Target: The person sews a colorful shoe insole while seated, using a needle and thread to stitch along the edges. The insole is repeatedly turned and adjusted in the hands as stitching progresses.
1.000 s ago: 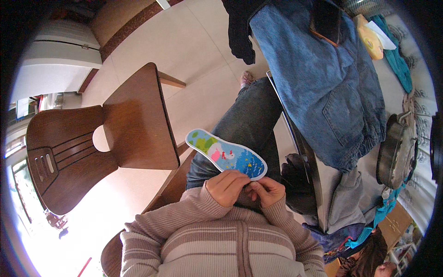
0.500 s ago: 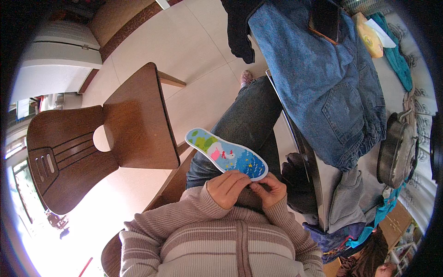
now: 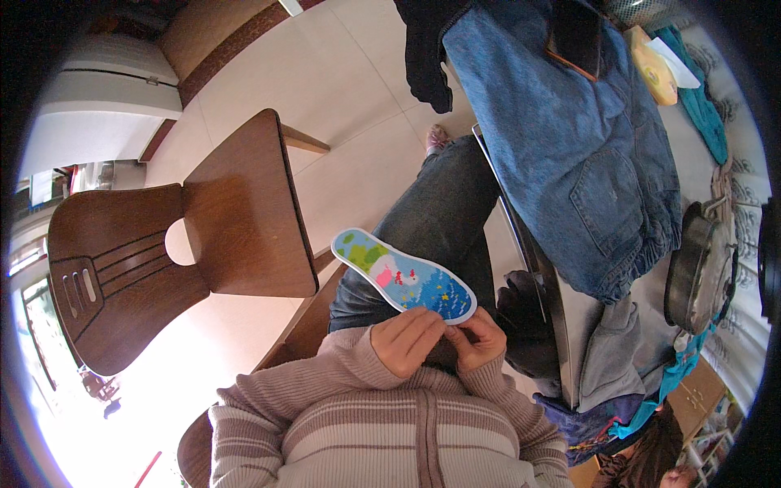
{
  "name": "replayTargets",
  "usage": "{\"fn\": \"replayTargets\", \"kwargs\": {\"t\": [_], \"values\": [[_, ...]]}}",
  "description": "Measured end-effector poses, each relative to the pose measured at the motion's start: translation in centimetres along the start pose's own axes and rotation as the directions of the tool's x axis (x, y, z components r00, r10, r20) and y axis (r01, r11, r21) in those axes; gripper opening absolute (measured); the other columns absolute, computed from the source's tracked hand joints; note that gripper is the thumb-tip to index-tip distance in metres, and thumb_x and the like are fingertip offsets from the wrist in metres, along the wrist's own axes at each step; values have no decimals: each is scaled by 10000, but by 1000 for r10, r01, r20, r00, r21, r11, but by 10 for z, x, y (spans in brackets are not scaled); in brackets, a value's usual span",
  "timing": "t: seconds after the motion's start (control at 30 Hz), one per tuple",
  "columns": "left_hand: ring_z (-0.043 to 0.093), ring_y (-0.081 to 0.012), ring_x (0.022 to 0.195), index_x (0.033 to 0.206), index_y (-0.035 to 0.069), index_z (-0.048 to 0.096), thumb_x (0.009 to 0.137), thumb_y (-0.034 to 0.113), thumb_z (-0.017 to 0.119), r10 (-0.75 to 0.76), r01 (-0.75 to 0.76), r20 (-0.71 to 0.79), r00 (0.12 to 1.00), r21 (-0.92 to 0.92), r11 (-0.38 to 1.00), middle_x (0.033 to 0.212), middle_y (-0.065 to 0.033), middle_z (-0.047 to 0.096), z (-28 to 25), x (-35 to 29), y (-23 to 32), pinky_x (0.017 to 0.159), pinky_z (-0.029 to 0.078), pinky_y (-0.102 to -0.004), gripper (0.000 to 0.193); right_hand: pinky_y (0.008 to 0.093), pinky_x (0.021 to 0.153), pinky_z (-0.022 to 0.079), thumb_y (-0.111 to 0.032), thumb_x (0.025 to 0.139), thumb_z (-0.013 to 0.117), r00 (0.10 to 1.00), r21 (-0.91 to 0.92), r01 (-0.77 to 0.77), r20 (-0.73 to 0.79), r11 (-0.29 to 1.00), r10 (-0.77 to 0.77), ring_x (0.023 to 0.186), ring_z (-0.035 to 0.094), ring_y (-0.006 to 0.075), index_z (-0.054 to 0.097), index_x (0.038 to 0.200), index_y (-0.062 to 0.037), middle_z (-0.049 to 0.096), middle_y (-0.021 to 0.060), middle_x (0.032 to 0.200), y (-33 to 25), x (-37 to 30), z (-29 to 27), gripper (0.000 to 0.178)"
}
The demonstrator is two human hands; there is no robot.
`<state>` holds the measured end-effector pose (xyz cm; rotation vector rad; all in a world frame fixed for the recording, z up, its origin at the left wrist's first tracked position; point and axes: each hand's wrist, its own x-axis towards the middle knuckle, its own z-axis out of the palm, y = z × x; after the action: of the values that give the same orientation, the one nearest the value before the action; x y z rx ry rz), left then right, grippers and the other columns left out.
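A shoe insole [image 3: 404,276] with a white edge and a blue, green and pink cross-stitch pattern lies out over my lap. Its wide end is pinched between my two hands. My left hand [image 3: 408,341] grips the near edge, its fingers bent and pressed together. Close beside it, my right hand [image 3: 477,339] holds the rim at the right corner with thumb and finger. Whether a needle or thread sits between the fingertips is too small to tell. Under the insole are my dark jeans [image 3: 431,207].
A brown wooden chair [image 3: 236,211] stands on the tiled floor at my left. On the table at my right lie blue denim jeans [image 3: 561,146], a phone [image 3: 576,37], a tissue pack [image 3: 651,65], a lidded pan [image 3: 701,264] and a grey cloth [image 3: 608,354].
The insole and both hands have shifted slightly down and to the right in the picture. My hold on the insole's wide end looks the same.
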<state>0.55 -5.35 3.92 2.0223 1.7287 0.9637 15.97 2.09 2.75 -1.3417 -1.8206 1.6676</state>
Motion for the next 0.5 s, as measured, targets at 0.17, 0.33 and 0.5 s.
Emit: {"fn": "replayTargets", "kwargs": {"t": [0.17,0.33,0.5], "values": [[616,-297,837,928,-75,584,637,71,571,31,-30,-11,999,58,998,936,-199,596,2,-3,2,706,539,-340,325,282,637,465,-14,701,671,1000,-9,0,7,1000,0,697,597,204,659,810,-20,606,95,773,1,-1,-1,110],[616,-294,846,925,-72,588,648,63,572,47,-47,10,999,34,998,931,-200,598,-4,-1,1,736,530,-340,309,282,647,462,-8,704,667,998,-42,69,11,997,-68,713,595,208,650,822,-20,597,91,780,-2,1,-2,120],[610,-283,893,1024,-5,569,720,121,653,-242,276,155,958,-261,925,1031,-148,595,-10,1,-7,764,506,-354,340,281,662,457,-13,711,665,997,-48,39,64,998,-36,735,589,215,640,840,-13,584,98,807,-6,4,-7,131]]}}
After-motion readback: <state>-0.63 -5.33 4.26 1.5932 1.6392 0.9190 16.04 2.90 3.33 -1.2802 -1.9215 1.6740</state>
